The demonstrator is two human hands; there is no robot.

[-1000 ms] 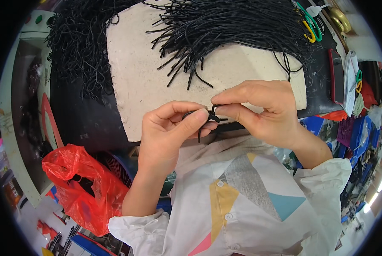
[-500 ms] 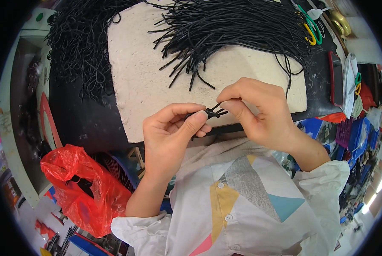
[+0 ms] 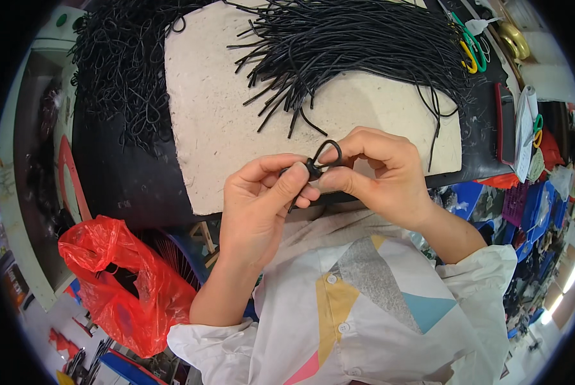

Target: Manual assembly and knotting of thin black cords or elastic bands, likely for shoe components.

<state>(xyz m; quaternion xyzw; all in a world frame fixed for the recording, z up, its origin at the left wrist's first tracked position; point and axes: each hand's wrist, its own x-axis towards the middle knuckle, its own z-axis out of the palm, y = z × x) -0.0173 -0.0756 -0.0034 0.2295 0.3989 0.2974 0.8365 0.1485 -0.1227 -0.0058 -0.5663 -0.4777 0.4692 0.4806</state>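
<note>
Between my two hands is a black cord [image 3: 336, 145] with a small knot and a loop standing up from it. My left hand [image 3: 268, 186] pinches the knot between thumb and fingers, and a short cord end pokes out below. From the other side, my right hand [image 3: 380, 170] closes thumb and fingertips on the cord just beside the knot, at the foot of the loop. Both hands are above the near edge of a pale board [image 3: 204, 147]. Beyond them on the board lies a thick bundle of straight black cords [image 3: 358, 45].
A tangled heap of looped black cords [image 3: 127, 70] lies at the far left on the black tabletop [image 3: 127, 186]. Green-and-yellow scissors [image 3: 477, 54] lie at the far right, near a dark red case [image 3: 505, 122]. A red plastic bag [image 3: 152, 308] hangs at the near left.
My right hand has come closer to my left and turned at the knot. The cord strands that were stretched between the hands now form an upright open loop.
</note>
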